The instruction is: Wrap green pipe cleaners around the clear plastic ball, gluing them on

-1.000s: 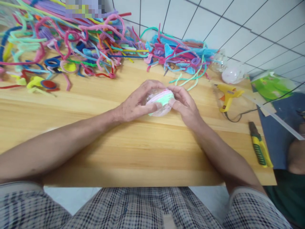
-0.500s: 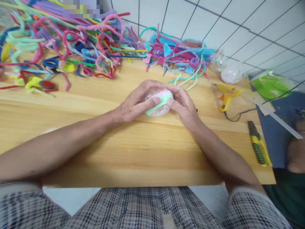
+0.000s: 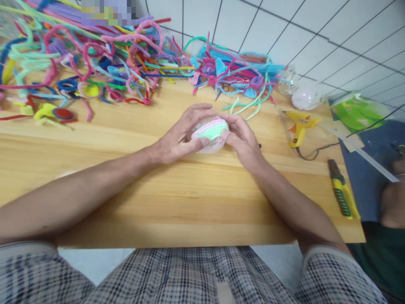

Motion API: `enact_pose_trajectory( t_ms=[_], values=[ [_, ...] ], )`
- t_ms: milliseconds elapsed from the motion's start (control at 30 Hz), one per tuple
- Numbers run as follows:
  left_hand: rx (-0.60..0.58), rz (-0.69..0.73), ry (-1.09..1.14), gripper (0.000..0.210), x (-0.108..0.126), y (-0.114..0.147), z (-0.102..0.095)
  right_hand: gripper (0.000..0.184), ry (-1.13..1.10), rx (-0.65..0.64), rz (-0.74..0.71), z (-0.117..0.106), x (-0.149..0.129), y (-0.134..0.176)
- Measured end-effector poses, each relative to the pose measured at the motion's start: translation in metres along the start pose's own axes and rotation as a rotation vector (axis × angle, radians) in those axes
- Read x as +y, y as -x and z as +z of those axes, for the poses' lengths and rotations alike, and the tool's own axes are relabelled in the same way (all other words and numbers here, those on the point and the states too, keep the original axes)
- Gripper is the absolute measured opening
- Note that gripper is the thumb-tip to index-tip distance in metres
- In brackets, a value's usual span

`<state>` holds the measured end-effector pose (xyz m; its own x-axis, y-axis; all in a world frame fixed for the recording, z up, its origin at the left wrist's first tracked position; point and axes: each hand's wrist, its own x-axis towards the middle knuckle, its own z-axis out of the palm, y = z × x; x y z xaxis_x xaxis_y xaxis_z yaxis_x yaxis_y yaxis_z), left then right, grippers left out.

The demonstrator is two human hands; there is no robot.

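A clear round ball [image 3: 212,131] with bands of mint green and pale pink pipe cleaner sits between my two hands over the middle of the wooden table. My left hand [image 3: 188,133] curves round its left side, the thumb pressing on the front and the fingers over the top. From the right, my right hand [image 3: 242,137] wraps it with the thumb on the near face. The ball's far side and underside are hidden. Just beyond the hands lie loose mint green pipe cleaners [image 3: 248,109] and a pair of scissors [image 3: 221,90].
Tangled pipe cleaners [image 3: 104,63] cover the back left. Clear balls [image 3: 305,98] stand at the back right. A yellow glue gun [image 3: 300,124] with its cord and yellow-green pliers [image 3: 343,190] lie on the right. A green packet [image 3: 357,110] is beyond. Another person's leg [image 3: 394,198] shows far right.
The ball has turned slightly in my hands, so the green band lies flatter and more pink shows above it. My left thumb has slid a little down and left.
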<state>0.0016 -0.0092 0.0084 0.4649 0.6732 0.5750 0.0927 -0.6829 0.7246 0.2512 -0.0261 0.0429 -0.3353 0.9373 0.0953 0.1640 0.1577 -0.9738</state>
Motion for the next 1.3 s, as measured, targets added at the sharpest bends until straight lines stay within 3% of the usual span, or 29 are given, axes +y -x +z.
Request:
enact_pose_trajectory(
  t_ms=[100, 200, 500, 1300],
  values=[
    [-0.008, 0.046, -0.097, 0.084, -0.007, 0.003, -0.001, 0.062, -0.015, 0.004, -0.006, 0.001, 0.000, 0.000],
    [-0.029, 0.063, -0.123, 0.089, -0.010, 0.005, -0.001, 0.062, -0.027, 0.006, 0.003, 0.001, 0.000, 0.000],
    [-0.027, 0.098, 0.006, 0.071, -0.015, 0.004, 0.003, 0.058, -0.017, 0.014, -0.001, 0.001, 0.002, 0.000],
    [-0.074, 0.060, 0.010, 0.067, -0.003, 0.002, -0.001, 0.064, -0.003, 0.046, 0.040, 0.000, -0.006, 0.001]
  ],
)
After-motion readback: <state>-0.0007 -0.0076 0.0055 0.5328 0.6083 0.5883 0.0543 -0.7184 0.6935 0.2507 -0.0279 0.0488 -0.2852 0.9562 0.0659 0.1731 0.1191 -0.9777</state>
